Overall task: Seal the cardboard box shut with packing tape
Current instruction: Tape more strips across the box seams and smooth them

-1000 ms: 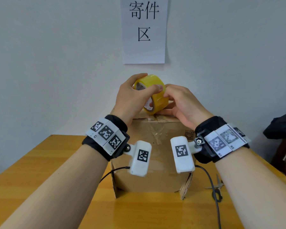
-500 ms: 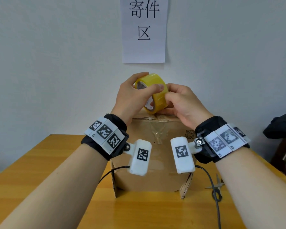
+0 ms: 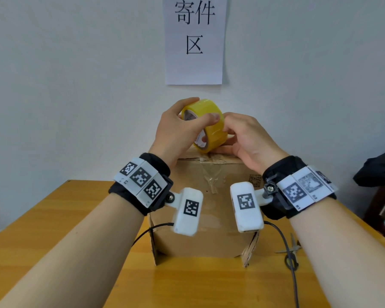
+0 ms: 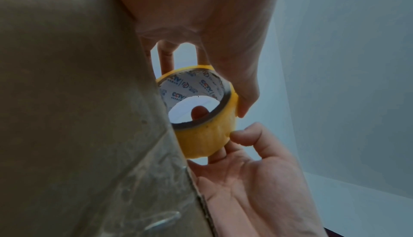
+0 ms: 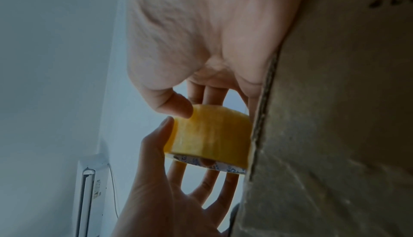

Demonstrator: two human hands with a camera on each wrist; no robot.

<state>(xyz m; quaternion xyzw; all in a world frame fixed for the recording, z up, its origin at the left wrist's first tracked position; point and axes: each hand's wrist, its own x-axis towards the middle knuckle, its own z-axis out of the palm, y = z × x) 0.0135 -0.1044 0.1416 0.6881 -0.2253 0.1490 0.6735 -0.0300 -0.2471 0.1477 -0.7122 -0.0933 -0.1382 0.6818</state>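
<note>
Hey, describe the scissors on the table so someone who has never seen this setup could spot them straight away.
Start at the cardboard box standing in the middle of the wooden table. Look to its right, on the tabletop under the person's right forearm, beside a dark cable. The scissors lie flat there: small, with thin metal blades and dark handle loops, the only metal tool on the table.

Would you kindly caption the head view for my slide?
Left hand grips yellow tape roll above cardboard box; right hand picks at it.
</note>
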